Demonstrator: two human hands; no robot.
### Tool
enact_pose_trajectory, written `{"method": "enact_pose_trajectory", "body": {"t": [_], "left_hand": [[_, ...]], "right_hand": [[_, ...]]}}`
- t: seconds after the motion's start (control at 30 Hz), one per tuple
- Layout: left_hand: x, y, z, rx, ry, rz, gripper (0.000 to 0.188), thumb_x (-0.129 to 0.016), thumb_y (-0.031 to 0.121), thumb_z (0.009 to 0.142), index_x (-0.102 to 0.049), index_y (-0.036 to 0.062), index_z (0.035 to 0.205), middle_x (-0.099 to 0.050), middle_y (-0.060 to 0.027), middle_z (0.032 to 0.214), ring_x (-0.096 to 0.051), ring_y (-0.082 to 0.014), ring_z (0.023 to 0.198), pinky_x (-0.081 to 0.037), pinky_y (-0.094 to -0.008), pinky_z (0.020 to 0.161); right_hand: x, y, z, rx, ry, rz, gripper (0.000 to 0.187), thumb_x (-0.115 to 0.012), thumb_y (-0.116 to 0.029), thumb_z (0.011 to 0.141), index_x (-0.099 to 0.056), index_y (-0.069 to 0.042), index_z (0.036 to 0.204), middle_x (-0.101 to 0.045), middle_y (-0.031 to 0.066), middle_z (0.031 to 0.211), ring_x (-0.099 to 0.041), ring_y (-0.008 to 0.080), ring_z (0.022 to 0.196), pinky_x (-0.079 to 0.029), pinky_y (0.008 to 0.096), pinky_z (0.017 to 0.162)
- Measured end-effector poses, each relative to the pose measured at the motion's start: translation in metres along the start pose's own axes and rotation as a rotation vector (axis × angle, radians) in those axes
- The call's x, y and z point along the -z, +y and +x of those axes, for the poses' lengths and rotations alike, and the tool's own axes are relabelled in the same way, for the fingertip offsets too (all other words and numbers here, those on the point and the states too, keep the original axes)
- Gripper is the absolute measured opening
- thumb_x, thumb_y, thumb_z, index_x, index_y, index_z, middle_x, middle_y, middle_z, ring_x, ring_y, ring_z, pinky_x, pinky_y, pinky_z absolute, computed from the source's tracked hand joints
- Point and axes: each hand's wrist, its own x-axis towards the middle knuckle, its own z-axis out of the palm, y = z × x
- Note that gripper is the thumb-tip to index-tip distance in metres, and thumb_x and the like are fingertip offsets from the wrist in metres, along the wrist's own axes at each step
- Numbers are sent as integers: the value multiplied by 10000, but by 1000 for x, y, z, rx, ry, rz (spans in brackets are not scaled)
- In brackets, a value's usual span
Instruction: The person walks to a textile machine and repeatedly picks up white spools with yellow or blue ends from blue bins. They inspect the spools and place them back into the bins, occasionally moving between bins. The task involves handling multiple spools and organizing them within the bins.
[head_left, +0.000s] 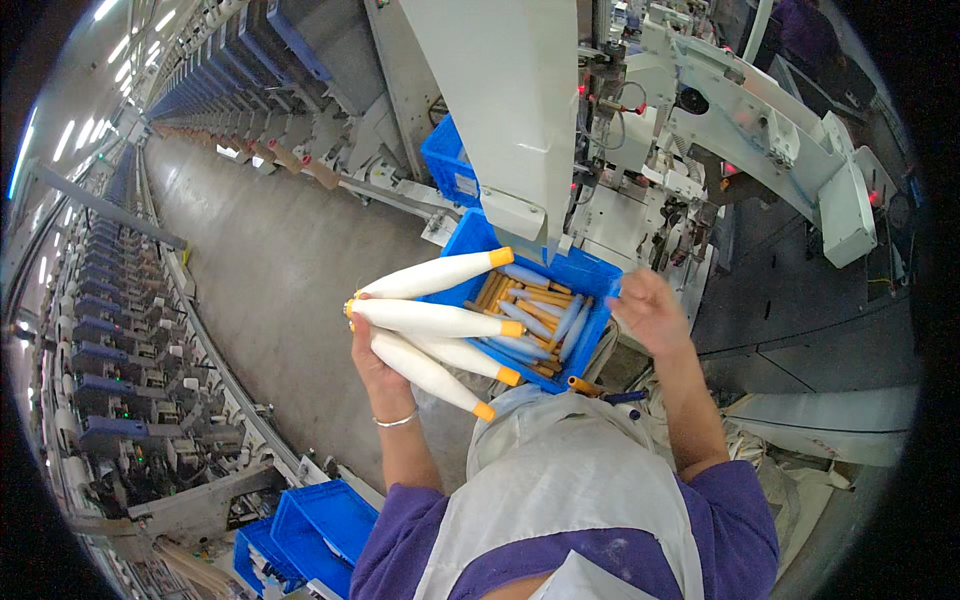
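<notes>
My left hand (372, 345) is closed around the ends of several bobbins (435, 316) wound with white yarn. They fan out to the right, showing orange-yellow tube tips. Below and beyond them stands a blue crate (598, 330). Inside lie bare orange-brown tubes (490, 290) and several bobbins with pale blue yarn (574, 340). Over the crate's right edge hovers my right hand (650, 312), its fingers loosely bent and slightly blurred. Nothing shows in it, though part of its inner side is hidden.
A white machine column (510, 110) rises behind the crate, with a white machine arm (770, 150) to the right. Another blue crate (450, 165) stands beyond. Blue crates (320, 525) sit at lower left. Spinning machine rows flank the grey aisle floor (260, 260).
</notes>
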Motion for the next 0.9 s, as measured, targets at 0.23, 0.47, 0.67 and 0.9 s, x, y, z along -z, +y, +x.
{"method": "enact_pose_trajectory", "body": {"t": [0.23, 0.47, 0.67, 0.9], "left_hand": [[-1, 1, -3, -87, -57, 21, 401, -680, 345, 843, -564, 148, 1172, -527, -81, 1257, -483, -269, 1180, -372, -453, 1049], [-20, -5, -4, -68, -136, -15, 430, -704, 340, 820, -553, 152, 1177, -471, -99, 1334, -438, -295, 1237, -346, -481, 1073], [-8, 10, -4, -134, -105, -51, 422, -718, 323, 809, -565, 146, 1160, -461, -99, 1346, -415, -290, 1260, -333, -475, 1089], [-3, 8, 1, -173, -13, -3, 404, -689, 300, 839, -553, 134, 1181, -482, -83, 1327, -439, -268, 1236, -336, -455, 1086]], "right_hand": [[-15, 9, 13, -332, 171, -785, 588, -598, -253, 896, -354, -73, 1399, -513, 90, 1253, -548, 224, 1043, -475, 318, 853], [-70, 117, 42, -176, -286, -1520, 349, -544, -346, 928, -633, -26, 1036, -646, 80, 910, -619, 182, 877, -493, 350, 706], [-32, 42, -17, -630, -56, -835, 241, -511, -158, 910, -519, -61, 689, -460, -16, 612, -432, 104, 571, -361, 257, 527], [46, -27, -22, -277, 413, -1276, 148, -503, -96, 906, -618, -7, 882, -552, 3, 714, -489, 92, 619, -410, 251, 565]]}}
